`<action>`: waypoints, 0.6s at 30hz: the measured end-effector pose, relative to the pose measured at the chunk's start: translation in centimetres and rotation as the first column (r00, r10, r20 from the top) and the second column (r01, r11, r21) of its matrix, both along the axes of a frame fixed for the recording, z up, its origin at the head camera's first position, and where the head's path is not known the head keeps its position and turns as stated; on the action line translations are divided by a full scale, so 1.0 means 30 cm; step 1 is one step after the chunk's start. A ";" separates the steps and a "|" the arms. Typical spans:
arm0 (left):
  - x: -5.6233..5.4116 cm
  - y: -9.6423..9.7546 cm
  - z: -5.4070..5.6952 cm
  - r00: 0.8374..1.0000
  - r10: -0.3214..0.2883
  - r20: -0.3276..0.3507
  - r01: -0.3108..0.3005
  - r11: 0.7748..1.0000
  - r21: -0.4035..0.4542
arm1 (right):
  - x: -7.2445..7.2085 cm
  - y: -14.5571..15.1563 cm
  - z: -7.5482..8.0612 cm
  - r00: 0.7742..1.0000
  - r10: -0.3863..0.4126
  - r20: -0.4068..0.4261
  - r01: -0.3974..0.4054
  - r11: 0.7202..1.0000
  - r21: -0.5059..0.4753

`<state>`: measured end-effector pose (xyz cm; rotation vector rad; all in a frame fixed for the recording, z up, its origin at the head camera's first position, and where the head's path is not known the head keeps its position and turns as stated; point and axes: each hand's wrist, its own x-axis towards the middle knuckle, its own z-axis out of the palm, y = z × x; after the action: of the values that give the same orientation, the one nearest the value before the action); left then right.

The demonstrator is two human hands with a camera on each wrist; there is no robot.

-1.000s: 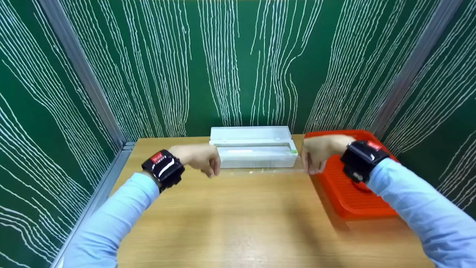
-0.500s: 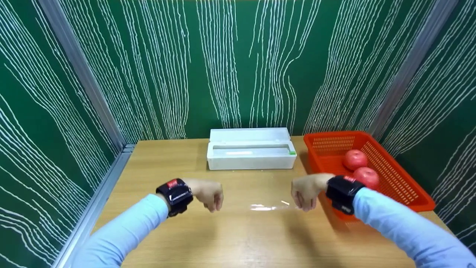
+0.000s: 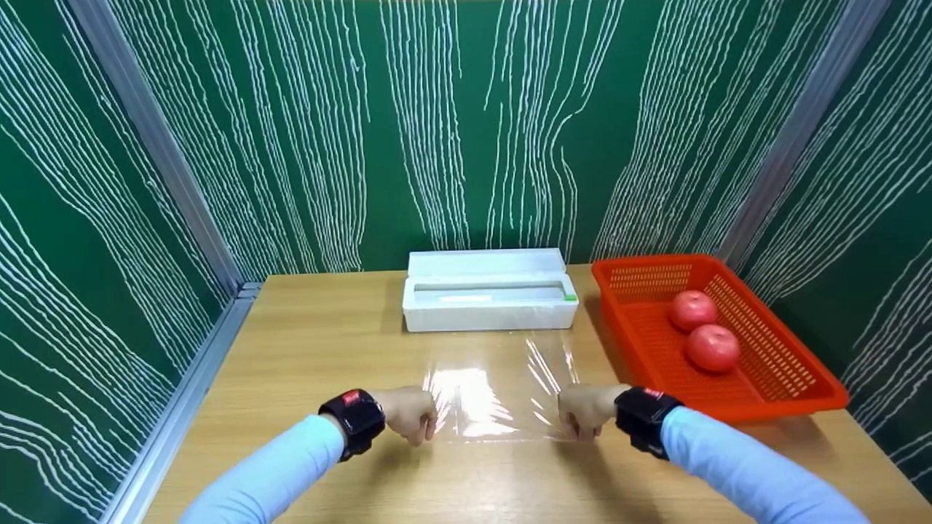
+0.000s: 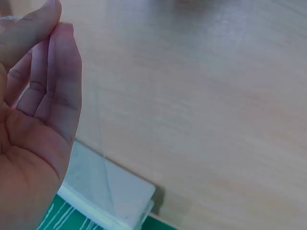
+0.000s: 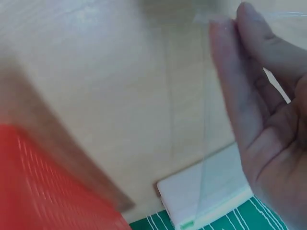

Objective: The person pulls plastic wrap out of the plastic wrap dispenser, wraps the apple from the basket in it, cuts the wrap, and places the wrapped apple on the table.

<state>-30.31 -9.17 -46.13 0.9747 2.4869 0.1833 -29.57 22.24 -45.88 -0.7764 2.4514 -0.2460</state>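
A clear sheet of plastic wrap (image 3: 502, 407) stretches from the white dispenser box (image 3: 491, 318) toward the front of the table, with bright glare on it. My left hand (image 3: 409, 413) pinches its near left corner between thumb and fingers; the left wrist view shows the fingertips of the left hand (image 4: 45, 81) pressed together. At the near right corner my right hand (image 3: 585, 409) pinches the wrap likewise, and the right wrist view shows the right hand (image 5: 264, 91) with thumb against forefinger. The box stands with its lid (image 3: 486, 262) raised behind it.
An orange-red plastic basket (image 3: 633, 342) stands to the right, close to my right hand. In it lie two round pinkish-red fruits (image 3: 693, 311), kind uncertain. The wooden table (image 3: 313, 342) ends at a green, white-lined backdrop (image 3: 466, 145).
Both hands have moved from beside the box toward the front of the table, drawing the plastic wrap out with them. My right arm no longer covers the fruits in the basket.
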 end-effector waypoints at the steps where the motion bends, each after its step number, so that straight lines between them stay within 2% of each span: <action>1: 0.001 -0.001 -0.017 1.000 -0.004 -0.023 0.004 1.000 0.003 | 0.001 -0.001 -0.016 0.998 0.039 -0.041 -0.039 0.999 0.002; 4: 0.004 -0.002 -0.066 0.996 -0.023 -0.089 0.025 1.000 0.017 | 0.004 -0.001 -0.064 0.987 0.084 -0.134 -0.084 0.996 0.002; 8: 0.008 -0.005 -0.123 0.993 -0.037 -0.113 0.043 0.998 0.052 | 0.005 -0.001 -0.116 0.984 0.055 -0.167 -0.060 0.998 -0.024; 14: 0.007 -0.009 -0.173 0.997 0.003 -0.078 0.004 0.996 0.091 | 0.004 0.008 -0.141 0.973 0.110 -0.204 -0.118 0.993 -0.028; 18: 0.004 -0.012 -0.182 0.998 0.048 -0.033 -0.045 0.994 0.103 | 0.003 0.014 -0.141 0.971 0.121 -0.206 -0.132 0.990 -0.042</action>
<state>-30.19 -9.53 -51.57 0.9689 2.5557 0.3140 -29.48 22.66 -50.11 -1.0235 2.5803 -0.1957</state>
